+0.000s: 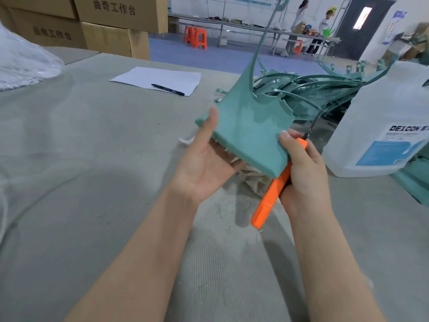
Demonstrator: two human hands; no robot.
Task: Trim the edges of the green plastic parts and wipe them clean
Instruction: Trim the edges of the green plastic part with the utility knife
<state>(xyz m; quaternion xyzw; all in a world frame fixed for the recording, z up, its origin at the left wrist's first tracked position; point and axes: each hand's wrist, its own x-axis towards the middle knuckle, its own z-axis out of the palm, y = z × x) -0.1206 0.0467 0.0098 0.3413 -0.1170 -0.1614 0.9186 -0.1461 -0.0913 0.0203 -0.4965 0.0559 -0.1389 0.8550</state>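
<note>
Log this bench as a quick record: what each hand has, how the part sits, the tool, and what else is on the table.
Left hand: holds the green part from beneath, thumb on its edge
Right hand: grips the orange-handled tool, thumb against the part's corner
Part state: held in the air, tilted
Behind it: pile of green parts
Right side: DEXCON jug
Far side: paper with pen on it
</note>
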